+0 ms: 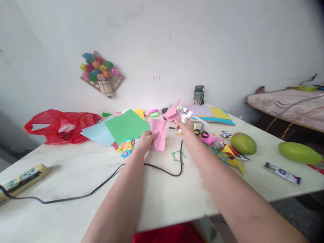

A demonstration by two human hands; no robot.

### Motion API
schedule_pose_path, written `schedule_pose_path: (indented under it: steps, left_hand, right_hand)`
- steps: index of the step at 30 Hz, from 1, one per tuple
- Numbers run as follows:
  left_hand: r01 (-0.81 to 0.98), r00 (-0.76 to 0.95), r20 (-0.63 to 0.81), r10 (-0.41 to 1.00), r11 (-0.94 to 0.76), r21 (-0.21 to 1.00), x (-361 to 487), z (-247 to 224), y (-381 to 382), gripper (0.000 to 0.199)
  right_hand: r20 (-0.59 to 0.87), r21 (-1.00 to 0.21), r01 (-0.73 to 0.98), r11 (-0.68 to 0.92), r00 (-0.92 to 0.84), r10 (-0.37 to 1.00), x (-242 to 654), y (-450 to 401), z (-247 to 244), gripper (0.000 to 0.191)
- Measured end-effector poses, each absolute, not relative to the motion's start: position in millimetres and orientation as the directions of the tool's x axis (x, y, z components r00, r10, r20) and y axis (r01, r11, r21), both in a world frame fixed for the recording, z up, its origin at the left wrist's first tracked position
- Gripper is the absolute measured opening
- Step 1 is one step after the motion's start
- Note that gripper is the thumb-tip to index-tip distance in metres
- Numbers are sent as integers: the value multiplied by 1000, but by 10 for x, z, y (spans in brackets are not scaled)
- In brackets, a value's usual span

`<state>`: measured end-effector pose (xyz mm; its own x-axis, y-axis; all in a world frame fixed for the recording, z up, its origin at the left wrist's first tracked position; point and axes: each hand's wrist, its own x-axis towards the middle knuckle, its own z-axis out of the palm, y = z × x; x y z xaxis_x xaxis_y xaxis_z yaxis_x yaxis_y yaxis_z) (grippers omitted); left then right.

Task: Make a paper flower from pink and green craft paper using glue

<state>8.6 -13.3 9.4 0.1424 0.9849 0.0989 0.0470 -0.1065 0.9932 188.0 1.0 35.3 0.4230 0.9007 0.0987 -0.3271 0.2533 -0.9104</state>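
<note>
Between the thumb and fingers of my left hand (148, 140) is a folded piece of pink paper (159, 133), held upright just above the table. My right hand (185, 129) is closed round the handle of a white hot glue gun (186, 114), with a glue stick poking out of its back toward the right. The gun's black cord (162, 168) runs down and left across the table. Another piece of pink paper (171, 113) lies behind the gun's nozzle. Green paper scraps (178, 157) lie below my right hand.
A power strip (22, 180) sits at the left edge, and a red plastic bag (63, 125) behind it. Green paper (126, 126) and foam flowers (126, 146) lie left. Scissors (201, 132), paper scraps (231, 157) and a green mango (243, 143) are on the right.
</note>
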Motion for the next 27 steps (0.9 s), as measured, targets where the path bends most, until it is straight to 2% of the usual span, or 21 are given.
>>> schedule_pose_path:
  steps: [5,13,21,27]
  left_hand:
    - [10,34,120,992,-121,993,52,94,-108,33]
    - [-43,-74,108,991,-111,993,29,71,-87,32]
    - [-91,-90,85,992,-93,991,18,57,-69,35]
    - [-98,-45,99,994,-103,990,20,22,-41,35]
  right_hand:
    - [143,-926,-320,201,196,970,2003,-8,388,29]
    - [195,-978,-89,187,-81,978,2120,-104,450,38]
    - [118,-984,105,144,-221,968,2177,-150,493,41]
    - [130,-986,80,144,-160,979,2124,-163,496,42]
